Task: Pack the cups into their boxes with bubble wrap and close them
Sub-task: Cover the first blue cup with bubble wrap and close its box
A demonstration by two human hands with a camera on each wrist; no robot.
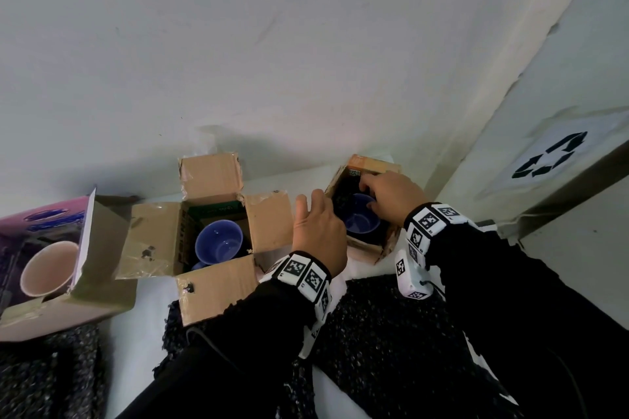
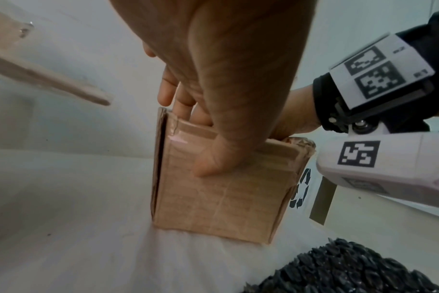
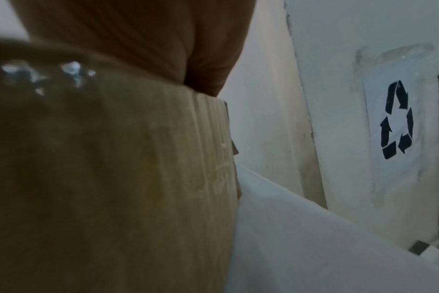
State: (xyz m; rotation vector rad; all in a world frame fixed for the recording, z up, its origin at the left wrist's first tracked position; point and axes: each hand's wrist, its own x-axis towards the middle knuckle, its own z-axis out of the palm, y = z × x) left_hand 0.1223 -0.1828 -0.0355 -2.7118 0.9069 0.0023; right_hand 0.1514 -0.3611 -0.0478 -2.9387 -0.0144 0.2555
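Note:
A small cardboard box [image 1: 366, 247] stands at the back right, with a blue cup [image 1: 359, 223] and black bubble wrap [image 1: 343, 201] inside. My left hand [image 1: 315, 214] grips its left wall. In the left wrist view the thumb [image 2: 211, 164] presses the outside of the box [image 2: 221, 198] while the fingers reach inside. My right hand [image 1: 391, 197] reaches in from the right, fingers curled at the cup's far rim and thumb on the rim. The right wrist view shows only the box wall [image 3: 138, 178] and the heel of the hand [image 3: 138, 49].
A bigger open cardboard box [image 1: 218, 177] holds another blue cup [image 1: 219, 243]. A purple box [image 1: 51, 214] at the left holds a pink cup [image 1: 47, 269]. Black bubble wrap sheets [image 1: 391, 333] lie on the white table [image 1: 143, 350]. A wall stands close behind, and a recycling sign [image 1: 551, 155] is at the right.

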